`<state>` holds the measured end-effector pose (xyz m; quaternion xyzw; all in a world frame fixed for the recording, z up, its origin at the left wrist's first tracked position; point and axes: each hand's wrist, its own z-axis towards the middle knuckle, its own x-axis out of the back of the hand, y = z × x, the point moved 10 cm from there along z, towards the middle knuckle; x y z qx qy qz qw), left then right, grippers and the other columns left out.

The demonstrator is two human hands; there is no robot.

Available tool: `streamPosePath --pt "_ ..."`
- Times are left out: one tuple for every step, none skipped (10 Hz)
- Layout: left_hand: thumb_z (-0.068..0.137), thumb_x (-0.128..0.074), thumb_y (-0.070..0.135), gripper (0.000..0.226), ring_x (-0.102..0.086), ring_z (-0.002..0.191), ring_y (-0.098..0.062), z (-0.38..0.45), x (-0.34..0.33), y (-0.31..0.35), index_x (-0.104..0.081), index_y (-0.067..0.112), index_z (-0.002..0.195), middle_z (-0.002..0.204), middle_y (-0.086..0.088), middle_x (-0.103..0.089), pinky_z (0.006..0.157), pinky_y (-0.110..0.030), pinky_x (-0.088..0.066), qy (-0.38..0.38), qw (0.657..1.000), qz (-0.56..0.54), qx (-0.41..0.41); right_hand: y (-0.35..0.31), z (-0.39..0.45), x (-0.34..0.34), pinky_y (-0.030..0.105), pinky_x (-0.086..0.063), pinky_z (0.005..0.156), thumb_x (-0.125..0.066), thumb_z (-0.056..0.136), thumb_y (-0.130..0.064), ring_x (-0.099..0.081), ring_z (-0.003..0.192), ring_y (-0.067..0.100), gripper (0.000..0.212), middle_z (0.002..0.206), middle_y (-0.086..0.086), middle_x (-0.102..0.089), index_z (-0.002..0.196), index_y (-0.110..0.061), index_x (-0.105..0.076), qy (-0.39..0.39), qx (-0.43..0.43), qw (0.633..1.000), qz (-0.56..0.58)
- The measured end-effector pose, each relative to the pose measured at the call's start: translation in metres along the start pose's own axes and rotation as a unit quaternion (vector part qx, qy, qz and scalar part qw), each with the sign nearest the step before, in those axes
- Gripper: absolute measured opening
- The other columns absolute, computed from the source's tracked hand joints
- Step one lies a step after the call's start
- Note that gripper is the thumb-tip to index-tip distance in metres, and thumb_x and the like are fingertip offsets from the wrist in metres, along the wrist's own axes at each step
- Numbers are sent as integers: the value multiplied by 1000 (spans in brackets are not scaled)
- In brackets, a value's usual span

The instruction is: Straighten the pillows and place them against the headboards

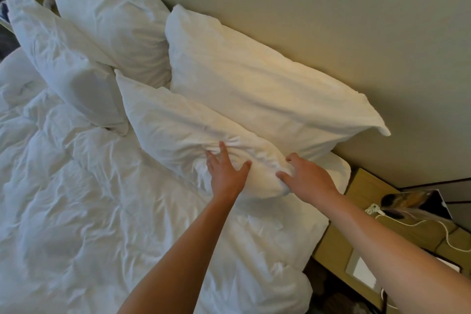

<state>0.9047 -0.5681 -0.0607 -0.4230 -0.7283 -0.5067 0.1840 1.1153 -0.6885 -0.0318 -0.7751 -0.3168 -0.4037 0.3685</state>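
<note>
Four white pillows, creased. Front pillow (178, 135) propped on rumpled duvet (89, 211), leaning on back pillow (254, 79) against wall (331, 7). Left hand (225, 171) splayed flat, pressing it; right hand (308, 176) open, cupping its end.

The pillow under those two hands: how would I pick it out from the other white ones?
Start at the beige wall above the bed. Two pillows lean on it; two more stand in front. Yours is the front pillow nearest the wooden nightstand, the only one with the left hand and right hand pressing its end.
</note>
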Motion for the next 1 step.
streamPosePath --pt "88 -66 58 103 -8 156 -36 -12 -6 7 1 33 162 169 -18 4 119 -46 -30 -11 1000 -7 15 14 -18 28 40 -55 93 -57 98 -61 -59 128 22 58 145 -3 -57 145 -28 -48 -13 0 998 61"
